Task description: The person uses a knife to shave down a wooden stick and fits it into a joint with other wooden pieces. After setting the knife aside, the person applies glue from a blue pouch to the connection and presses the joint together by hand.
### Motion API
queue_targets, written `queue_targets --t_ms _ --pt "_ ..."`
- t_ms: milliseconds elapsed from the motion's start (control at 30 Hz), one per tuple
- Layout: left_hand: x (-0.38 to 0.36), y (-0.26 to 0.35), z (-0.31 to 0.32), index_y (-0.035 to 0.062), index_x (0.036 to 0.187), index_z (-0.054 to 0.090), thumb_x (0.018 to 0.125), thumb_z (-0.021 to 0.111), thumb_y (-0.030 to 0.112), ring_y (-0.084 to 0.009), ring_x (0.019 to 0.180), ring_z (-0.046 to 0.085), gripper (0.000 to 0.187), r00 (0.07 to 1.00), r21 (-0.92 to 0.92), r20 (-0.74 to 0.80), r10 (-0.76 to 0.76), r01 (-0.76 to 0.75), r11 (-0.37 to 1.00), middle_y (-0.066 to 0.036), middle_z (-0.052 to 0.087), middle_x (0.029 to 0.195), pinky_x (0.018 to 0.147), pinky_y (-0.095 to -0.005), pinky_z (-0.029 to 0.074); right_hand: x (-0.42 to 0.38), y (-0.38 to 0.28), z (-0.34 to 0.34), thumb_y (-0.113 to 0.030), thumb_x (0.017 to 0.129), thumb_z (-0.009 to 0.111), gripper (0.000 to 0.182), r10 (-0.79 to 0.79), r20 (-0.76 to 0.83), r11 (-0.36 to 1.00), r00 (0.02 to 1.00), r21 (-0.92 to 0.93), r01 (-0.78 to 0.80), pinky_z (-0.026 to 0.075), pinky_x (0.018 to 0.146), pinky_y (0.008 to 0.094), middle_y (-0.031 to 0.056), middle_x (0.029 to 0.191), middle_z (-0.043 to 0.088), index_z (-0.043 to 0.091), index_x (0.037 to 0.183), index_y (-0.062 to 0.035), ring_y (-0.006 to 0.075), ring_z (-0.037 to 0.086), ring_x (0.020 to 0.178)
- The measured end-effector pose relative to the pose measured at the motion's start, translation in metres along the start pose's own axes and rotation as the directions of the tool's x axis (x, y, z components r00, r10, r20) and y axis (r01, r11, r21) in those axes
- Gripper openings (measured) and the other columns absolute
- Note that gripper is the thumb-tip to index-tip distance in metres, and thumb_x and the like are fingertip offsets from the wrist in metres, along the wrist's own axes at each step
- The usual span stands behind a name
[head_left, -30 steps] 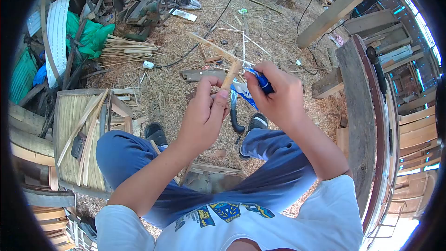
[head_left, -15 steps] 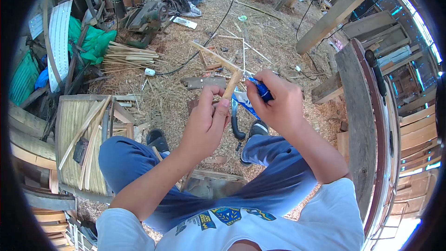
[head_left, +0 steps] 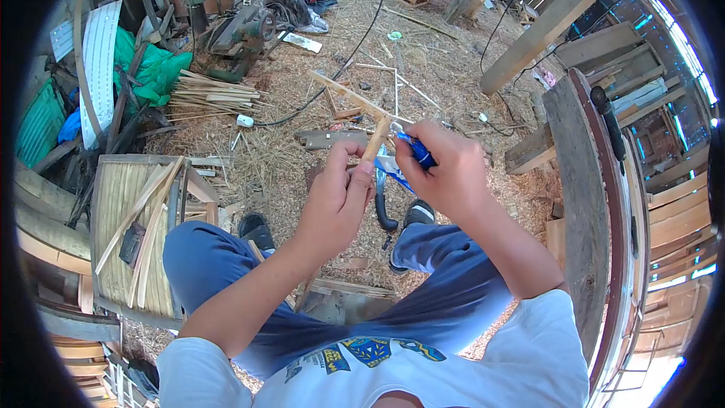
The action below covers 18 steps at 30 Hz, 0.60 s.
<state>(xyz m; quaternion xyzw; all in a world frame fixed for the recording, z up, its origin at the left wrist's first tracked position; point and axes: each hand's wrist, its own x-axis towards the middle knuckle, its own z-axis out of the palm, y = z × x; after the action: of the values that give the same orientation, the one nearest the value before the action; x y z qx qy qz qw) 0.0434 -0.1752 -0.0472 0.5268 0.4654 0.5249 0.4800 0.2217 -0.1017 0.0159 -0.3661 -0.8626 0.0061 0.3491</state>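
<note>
Gripping a short wooden stick between thumb and fingers, the left hand holds it tilted, upper end pointing up and away, in front of the person's chest and above the knees. The right hand is clenched around a blue-handled tool, which meets the stick near its upper end; the exact contact point is too small to make out. A blue-and-white wrapper hangs just below the right hand, between the two hands.

Below the hands, the person sits with legs in blue trousers and dark shoes set on a floor covered in wood shavings. A dark curved tool lies on the shavings between the feet.

To the left stands a slatted wooden frame with loose strips resting on it. Farther out lie a bundle of thin wooden strips, a green tarp and a black cable. To the right runs a heavy curved wooden plank.
</note>
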Motion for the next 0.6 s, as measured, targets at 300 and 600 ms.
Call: queue_targets --t_ms 300,600 --pt "-0.0023 0.0035 -0.0012 0.0077 0.13 0.046 0.116 0.046 0.026 -0.005 0.063 0.048 0.023 0.999 0.026 -0.003 0.039 -0.039 0.999 0.001 0.053 0.075 0.054 -0.0241 0.038 0.0032 -0.0033 -0.0056 -0.018 0.092 0.076 0.017 0.027 -0.008 1.0 1.0 -0.008 -0.027 0.051 0.051 0.0436 0.0112 0.065 0.064 0.063 0.087 -0.0086 0.0315 0.067 0.056" --pt "-0.0034 0.0089 -0.0012 0.0045 0.127 0.046 0.115 0.047 0.023 -0.0075 0.065 0.051 0.022 0.999 0.003 -0.014 0.033 -0.033 0.999 -0.002 0.056 0.075 0.057 -0.0272 0.041 0.0043 -0.0024 -0.0081 -0.017 0.091 0.076 0.016 0.017 -0.015 1.0 1.0 -0.014 -0.017 0.051 0.052 0.0435 0.0108 0.067 0.065 0.063 0.086 -0.0083 0.0313 0.068 0.057"
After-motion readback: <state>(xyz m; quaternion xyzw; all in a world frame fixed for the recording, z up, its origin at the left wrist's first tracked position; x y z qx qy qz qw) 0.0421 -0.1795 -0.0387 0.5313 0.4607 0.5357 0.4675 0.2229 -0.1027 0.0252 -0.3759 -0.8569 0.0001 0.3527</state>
